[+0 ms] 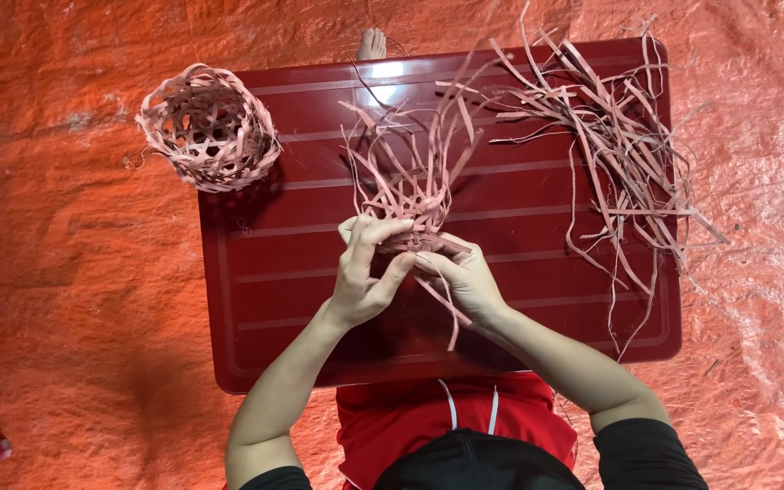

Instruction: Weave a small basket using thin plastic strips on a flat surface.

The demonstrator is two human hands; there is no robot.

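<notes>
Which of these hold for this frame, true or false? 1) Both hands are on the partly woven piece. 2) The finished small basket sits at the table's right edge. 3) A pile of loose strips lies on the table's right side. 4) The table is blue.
1) True: the left hand and right hand both grip the partly woven basket, its strips sticking up.
2) False: the finished woven basket sits at the table's upper left corner.
3) True: the loose strips lie on the right side, some overhanging the edge.
4) False: the table is dark red.
</notes>
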